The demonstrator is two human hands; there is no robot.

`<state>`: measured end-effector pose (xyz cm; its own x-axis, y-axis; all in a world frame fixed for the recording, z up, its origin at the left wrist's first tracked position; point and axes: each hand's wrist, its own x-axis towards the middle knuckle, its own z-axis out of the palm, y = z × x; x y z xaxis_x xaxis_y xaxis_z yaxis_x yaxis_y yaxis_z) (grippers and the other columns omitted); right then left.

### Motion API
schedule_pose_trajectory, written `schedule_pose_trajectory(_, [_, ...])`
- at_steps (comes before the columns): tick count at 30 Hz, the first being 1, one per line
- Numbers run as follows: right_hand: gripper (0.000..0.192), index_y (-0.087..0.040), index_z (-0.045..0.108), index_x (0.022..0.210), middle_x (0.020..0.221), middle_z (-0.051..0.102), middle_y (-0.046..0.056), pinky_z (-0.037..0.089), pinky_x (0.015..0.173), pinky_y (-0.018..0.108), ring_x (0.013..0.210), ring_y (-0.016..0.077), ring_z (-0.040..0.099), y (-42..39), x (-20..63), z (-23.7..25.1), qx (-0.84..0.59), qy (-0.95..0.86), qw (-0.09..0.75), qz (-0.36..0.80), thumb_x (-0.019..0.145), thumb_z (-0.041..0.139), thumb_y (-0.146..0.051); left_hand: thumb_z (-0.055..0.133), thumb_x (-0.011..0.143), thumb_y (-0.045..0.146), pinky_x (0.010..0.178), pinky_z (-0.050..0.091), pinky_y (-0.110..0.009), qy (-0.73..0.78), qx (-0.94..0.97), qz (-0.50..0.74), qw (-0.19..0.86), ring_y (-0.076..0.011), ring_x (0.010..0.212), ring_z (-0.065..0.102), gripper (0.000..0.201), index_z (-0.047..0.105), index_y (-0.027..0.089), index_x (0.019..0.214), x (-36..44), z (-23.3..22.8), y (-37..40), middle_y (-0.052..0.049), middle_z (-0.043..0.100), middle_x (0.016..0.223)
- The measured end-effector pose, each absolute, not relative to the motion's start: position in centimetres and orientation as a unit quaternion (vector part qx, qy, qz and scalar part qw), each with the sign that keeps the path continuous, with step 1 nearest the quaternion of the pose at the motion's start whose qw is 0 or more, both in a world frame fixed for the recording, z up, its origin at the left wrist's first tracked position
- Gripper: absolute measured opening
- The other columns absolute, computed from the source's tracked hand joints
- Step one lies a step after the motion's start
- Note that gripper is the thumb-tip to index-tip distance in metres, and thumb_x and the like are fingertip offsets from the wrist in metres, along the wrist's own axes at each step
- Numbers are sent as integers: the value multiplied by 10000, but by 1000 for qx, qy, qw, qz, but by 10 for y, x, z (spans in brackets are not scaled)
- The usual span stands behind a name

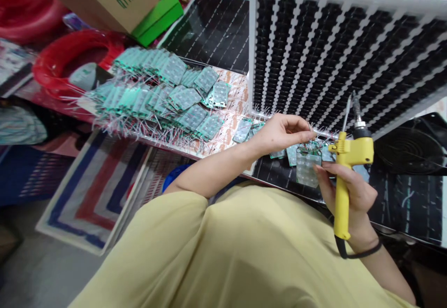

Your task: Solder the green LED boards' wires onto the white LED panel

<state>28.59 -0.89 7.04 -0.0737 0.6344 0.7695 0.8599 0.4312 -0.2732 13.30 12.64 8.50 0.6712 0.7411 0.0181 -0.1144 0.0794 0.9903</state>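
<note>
My right hand (352, 194) is closed around a yellow soldering gun (342, 201), its metal tip pointing up and away from me. Between the same hand's thumb and finger sits a small circuit board (308, 167), tilted toward me. Just above the board's upper edge, my left hand (284, 133) is pinched at the thin wires there; what lies between the fingertips is tiny and partly hidden. More circuit boards (243, 131) lie beneath and beside my left hand, thin wires sticking out of them.
Overlapping rows of wired boards (139, 98) cover the bench to the left. A white-framed tray of black parts (335, 61) leans at the back right. A black fan (412, 145) stands right. Red wire coils (52, 65) and a cardboard box (118, 0) are at the back left.
</note>
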Motion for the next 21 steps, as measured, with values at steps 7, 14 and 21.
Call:
schedule_pose_trajectory(7, [262,-182,591,965,797,702,-22,562,627,176,630,124,678,-8,287,70,-540,-689,462,-140,779,770,-135,756,691,579,559,456,-201,294,640,358,613,-61,555,536,465,632,131,684,125,71,126,4,624,606])
schedule_pose_trajectory(14, [232,-159,591,946,790,701,-9,552,623,153,629,111,675,-7,289,69,-541,-691,458,-143,789,759,-131,615,891,398,795,561,-269,90,794,446,403,-125,813,707,264,729,195,766,104,76,115,-59,764,862])
schedule_pose_trajectory(21, [245,-146,586,951,787,695,7,546,618,170,617,120,671,-8,288,69,-519,-716,448,-131,782,760,-108,669,834,463,658,521,-202,281,716,371,521,-128,803,704,331,764,149,888,115,81,125,-79,769,892])
